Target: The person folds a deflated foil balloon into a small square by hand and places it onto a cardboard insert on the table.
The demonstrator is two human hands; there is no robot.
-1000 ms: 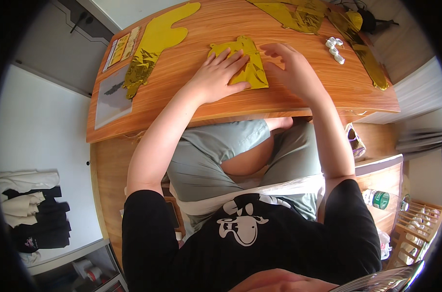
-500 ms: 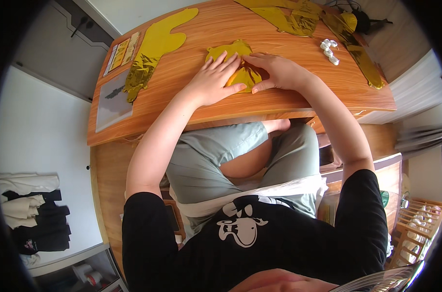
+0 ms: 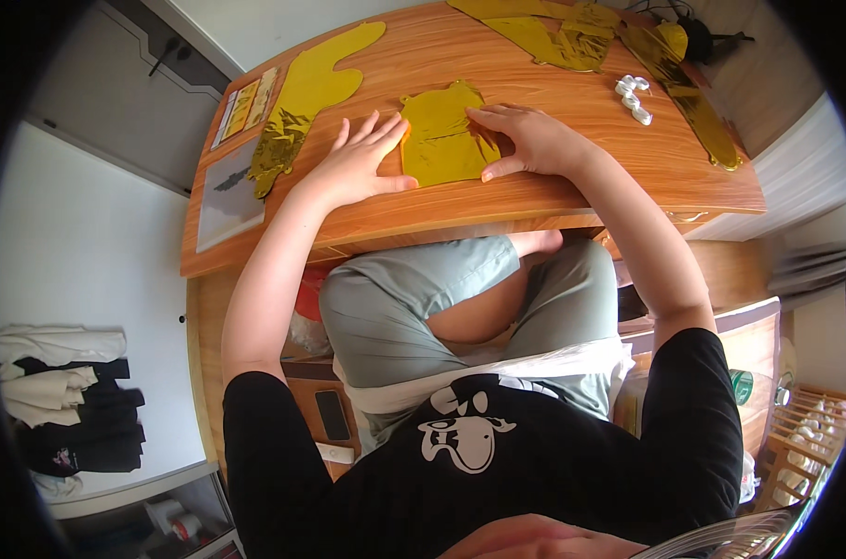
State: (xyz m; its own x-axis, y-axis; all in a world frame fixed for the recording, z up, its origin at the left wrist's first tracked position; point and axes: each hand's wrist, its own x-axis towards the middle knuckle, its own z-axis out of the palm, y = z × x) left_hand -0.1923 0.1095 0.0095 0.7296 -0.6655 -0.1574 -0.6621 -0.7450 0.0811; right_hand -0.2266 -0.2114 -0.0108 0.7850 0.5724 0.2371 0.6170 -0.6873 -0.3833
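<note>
A folded, flat gold foil balloon (image 3: 446, 140) lies on the wooden desk (image 3: 553, 186) in front of me. A crease crosses its shiny surface, and small tabs stick up along its far edge. My left hand (image 3: 353, 166) rests palm down at its left side, fingers spread, fingertips and thumb at the edge. At the right side lies my right hand (image 3: 535, 142), thumb and fingers apart, their tips on the foil's edge. Neither hand grips anything.
Another flat gold foil balloon (image 3: 322, 79) lies to the left, partly over a translucent sheet (image 3: 229, 200). More gold foil (image 3: 563, 39) covers the far right, near a white twisted bundle (image 3: 634, 101) and a dark object with cords (image 3: 698, 39). A phone (image 3: 331, 415) is below the desk.
My left hand has slid left off the middle of the foil to its left edge, uncovering a flatter surface. My right hand has barely moved.
</note>
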